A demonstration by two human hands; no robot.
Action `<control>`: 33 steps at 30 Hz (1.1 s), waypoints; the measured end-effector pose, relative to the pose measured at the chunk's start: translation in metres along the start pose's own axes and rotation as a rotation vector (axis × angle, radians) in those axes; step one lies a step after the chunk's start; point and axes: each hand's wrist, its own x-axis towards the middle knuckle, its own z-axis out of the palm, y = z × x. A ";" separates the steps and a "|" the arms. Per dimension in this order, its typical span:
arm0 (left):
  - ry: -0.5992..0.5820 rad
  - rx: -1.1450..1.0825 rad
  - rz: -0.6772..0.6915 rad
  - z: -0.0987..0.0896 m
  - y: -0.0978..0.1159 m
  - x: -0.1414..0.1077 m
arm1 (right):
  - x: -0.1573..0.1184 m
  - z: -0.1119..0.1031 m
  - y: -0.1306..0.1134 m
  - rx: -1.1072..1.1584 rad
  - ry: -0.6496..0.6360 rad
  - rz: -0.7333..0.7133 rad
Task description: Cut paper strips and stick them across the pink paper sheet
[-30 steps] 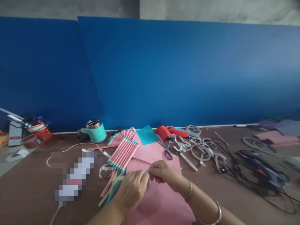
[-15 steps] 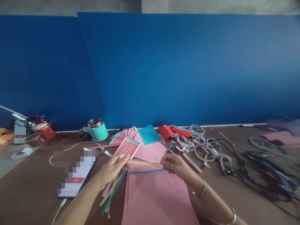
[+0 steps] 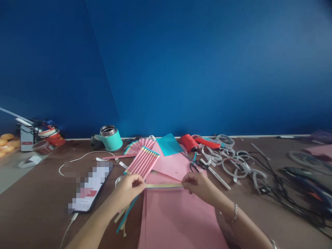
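A narrow cream paper strip (image 3: 164,185) is stretched level between my two hands, over the upper part of a pink paper sheet (image 3: 181,218). My left hand (image 3: 131,188) pinches its left end between thumb and fingers. At the other end my right hand (image 3: 195,183) pinches the strip in closed fingertips. A blue strip on the sheet is now mostly hidden beneath the cream one. Just beyond my left hand lies a pleated pink paper (image 3: 144,160) with blue and cream edging. Loose blue and cream strips (image 3: 126,218) stick out below my left wrist.
Behind the sheet are blue paper (image 3: 169,144), a red thread spool (image 3: 188,143) and black-handled scissors (image 3: 198,165). White tape loops (image 3: 234,167) and black cables (image 3: 282,204) lie to the right. A phone (image 3: 92,188) and a turquoise mug (image 3: 111,140) stand left.
The cream strip has come down and lies over the blue strip's line. My left hand has turned, its thumb now at the strip's end. The camera view has tilted down slightly.
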 end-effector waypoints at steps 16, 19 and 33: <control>-0.090 0.074 0.056 0.032 -0.030 0.009 | 0.002 0.011 0.013 -0.202 0.069 -0.009; -0.089 0.083 0.052 0.032 -0.029 0.010 | 0.002 0.013 0.013 -0.211 0.075 -0.019; -0.052 0.164 -0.013 0.033 -0.016 0.008 | 0.006 0.016 0.013 -0.250 0.121 0.022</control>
